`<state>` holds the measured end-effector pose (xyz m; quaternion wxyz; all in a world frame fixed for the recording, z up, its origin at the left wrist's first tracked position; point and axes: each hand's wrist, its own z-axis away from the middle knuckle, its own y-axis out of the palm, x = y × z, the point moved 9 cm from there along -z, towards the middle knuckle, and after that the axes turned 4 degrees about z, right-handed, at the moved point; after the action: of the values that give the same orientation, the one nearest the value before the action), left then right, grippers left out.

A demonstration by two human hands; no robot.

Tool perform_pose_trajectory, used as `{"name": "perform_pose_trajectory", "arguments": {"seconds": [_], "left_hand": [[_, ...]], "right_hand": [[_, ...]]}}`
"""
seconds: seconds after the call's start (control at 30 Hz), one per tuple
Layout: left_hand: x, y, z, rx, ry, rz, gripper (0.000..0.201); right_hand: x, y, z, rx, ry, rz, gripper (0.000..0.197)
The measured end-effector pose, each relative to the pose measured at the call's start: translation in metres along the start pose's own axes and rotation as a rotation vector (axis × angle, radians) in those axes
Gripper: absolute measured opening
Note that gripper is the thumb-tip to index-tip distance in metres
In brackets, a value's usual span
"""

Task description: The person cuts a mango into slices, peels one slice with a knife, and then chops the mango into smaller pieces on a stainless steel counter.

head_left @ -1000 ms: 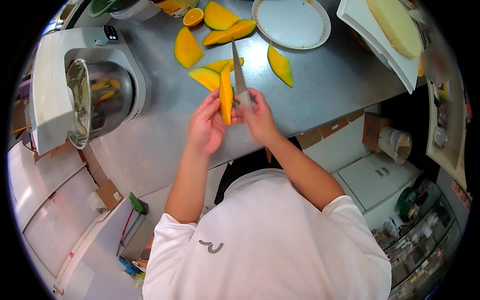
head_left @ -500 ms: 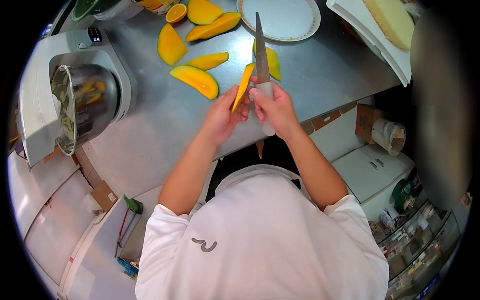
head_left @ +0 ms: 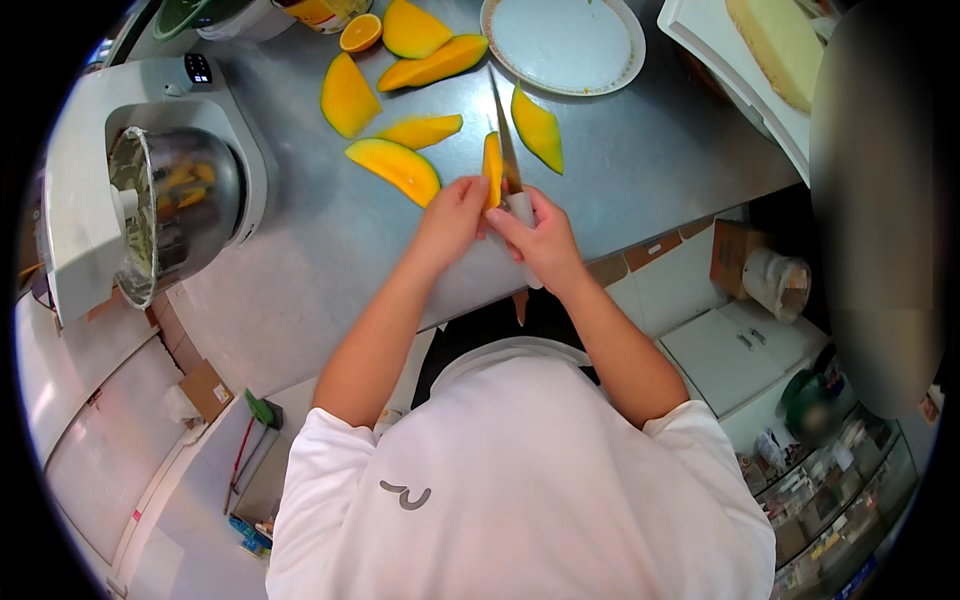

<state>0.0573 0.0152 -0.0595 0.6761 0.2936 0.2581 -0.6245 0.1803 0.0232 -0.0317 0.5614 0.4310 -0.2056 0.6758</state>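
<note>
The left hand (head_left: pixel 455 215) pinched an orange fruit slice (head_left: pixel 492 165) between its fingers above the metal table (head_left: pixel 300 250); the right hand (head_left: pixel 545 238) gripped a pale-handled knife (head_left: pixel 509 160) just beside it, though whether the two touched was unclear

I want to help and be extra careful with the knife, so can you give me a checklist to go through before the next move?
1. Left hand holds the yellow slice: ok.
2. Right hand holds the knife by its pale handle: ok.
3. Knife points away from the person's body: ok.
4. Left fingers out of the sharp edge's way: cannot tell; the blade is close and its edge is hard to make out.
5. Loose slices lie on the metal table: ok.
6. Plate is on the table: ok.
</note>
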Motion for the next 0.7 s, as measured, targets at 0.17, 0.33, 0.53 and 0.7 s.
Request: {"name": "perform_pose_trajectory", "arguments": {"seconds": [0.17,0.33,0.53,0.7], "left_hand": [[-0.004,0.011,0.011,0.037,0.012,-0.34,0.026],[-0.087,0.008,0.041,-0.423,0.874,-1.031,0.041],[-0.085,0.027,0.01,0.016,0.996,-1.391,0.055],[-0.099,0.024,0.014,0.033,0.917,-1.403,0.054]], "right_hand": [[0.005,-0.026,-0.007,-0.155,-0.094,0.24,0.043],[0.012,-0.046,-0.01,-0.172,-0.098,0.31,0.039],[0.008,-0.066,0.006,-0.188,0.014,0.086,0.037],[-0.002,-0.085,0.03,-0.207,0.024,0.075,0.038]]}}
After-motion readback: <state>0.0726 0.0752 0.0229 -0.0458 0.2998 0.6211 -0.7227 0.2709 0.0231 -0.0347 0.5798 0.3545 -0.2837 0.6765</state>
